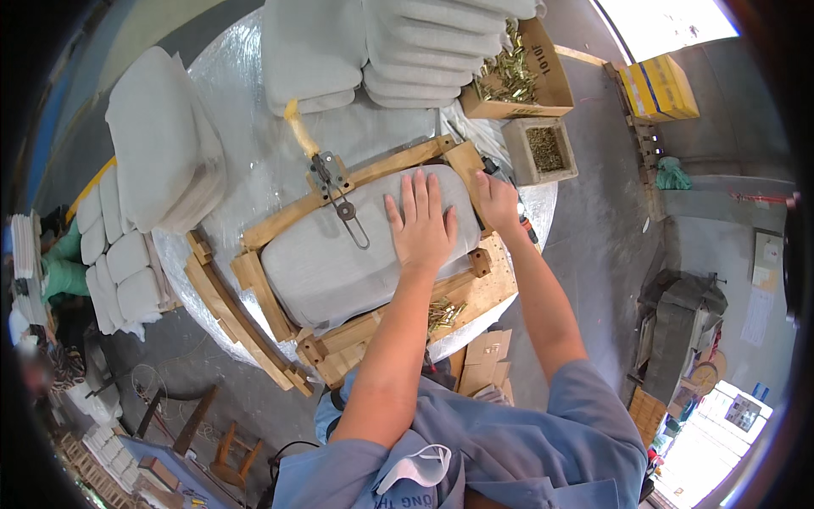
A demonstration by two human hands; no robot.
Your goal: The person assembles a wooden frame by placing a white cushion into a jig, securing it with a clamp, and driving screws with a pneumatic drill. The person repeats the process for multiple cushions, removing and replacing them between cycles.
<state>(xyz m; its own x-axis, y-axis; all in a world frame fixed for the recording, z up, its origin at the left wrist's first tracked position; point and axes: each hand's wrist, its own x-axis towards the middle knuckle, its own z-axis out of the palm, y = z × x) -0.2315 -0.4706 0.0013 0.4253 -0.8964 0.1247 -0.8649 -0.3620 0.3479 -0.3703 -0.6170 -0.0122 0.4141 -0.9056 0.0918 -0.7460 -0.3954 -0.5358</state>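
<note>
My left hand (421, 222) lies flat, fingers spread, on a grey fabric-covered cushion pad (326, 267). The pad sits inside a wooden frame jig (270, 299), with wooden bars around its edges. At the jig's right end my right hand (500, 202) is closed around a dark power drill (527, 227) with orange parts; the hand covers its middle. A metal toggle clamp (331, 174) with a yellow-wrapped handle (298, 127) is mounted on the far bar, its wire-like arm reaching over the pad. Several brass-coloured metal fittings (445, 314) lie on the near wooden board, by my left forearm.
Stacked grey pads (432, 51) stand behind the jig, with another stack (161, 140) at left. To the far right are a cardboard box (555, 76) of brass-coloured fittings and a square container (513, 153) of small parts. Curved wooden pieces (229, 314) rest left of the jig.
</note>
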